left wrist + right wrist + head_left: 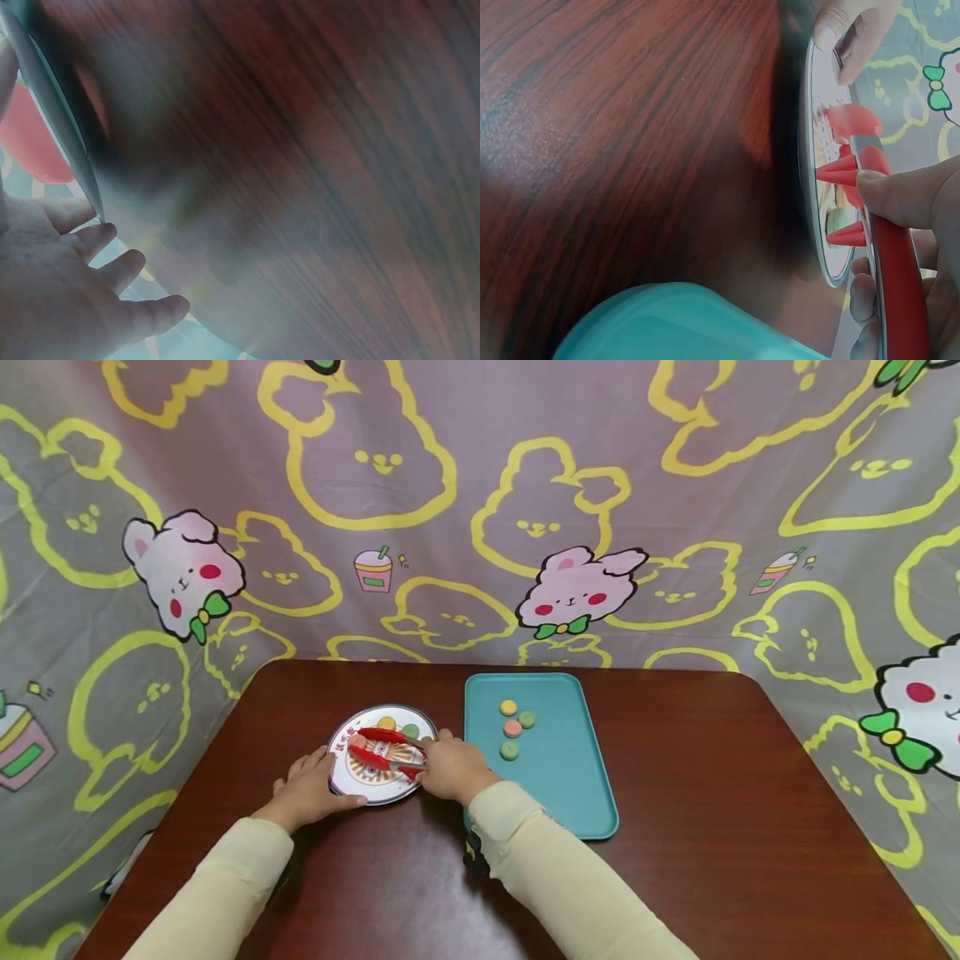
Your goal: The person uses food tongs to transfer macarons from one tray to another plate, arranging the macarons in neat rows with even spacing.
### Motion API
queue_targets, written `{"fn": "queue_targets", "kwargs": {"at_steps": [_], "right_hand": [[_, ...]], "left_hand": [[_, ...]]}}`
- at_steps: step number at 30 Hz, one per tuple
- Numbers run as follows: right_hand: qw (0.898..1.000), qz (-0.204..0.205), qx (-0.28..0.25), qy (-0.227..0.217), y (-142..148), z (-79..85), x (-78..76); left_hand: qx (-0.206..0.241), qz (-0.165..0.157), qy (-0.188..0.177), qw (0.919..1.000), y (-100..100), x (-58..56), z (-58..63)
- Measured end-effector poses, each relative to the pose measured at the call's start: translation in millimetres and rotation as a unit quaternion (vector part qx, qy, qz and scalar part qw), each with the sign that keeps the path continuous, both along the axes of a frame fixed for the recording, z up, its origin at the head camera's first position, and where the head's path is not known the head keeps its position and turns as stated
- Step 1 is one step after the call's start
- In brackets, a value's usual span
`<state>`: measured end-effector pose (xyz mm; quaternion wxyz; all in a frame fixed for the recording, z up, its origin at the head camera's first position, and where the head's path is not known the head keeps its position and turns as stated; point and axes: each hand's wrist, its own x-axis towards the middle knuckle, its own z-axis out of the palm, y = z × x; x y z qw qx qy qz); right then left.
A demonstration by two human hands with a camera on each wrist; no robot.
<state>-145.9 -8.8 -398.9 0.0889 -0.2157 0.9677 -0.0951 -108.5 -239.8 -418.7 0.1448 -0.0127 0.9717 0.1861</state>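
Note:
My right hand (453,767) grips red-and-metal tongs (381,733) over a round white plate (341,774) with a dark rim and a printed pattern. Between the tips of the tongs, near the plate's left side, is a pink macaron (357,742). A yellow macaron (386,723) and a green macaron (410,731) lie at the plate's far side. My left hand (306,789) touches the plate's left and near rim, thumb toward the front. Its fingers (161,311) are spread and mostly straight in the left wrist view. Red points on the tongs (900,285) face the plate in the right wrist view.
Right of the plate lies a teal tray (562,777). It bears a yellow macaron (508,707), a pink macaron (512,729) and two green macarons, one far (527,719) and one near (509,751). A patterned cloth (450,527) hangs behind the brown table (690,793).

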Motion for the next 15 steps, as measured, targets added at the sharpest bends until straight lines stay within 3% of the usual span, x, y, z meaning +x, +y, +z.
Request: {"fn": "queue_targets", "kwargs": {"at_steps": [15], "right_hand": [[1.0,-0.009,-0.009,-0.006,0.5,2.4,1.9]], "left_hand": [[0.003,0.002,0.001,1.0,0.3,0.4,0.0]]}}
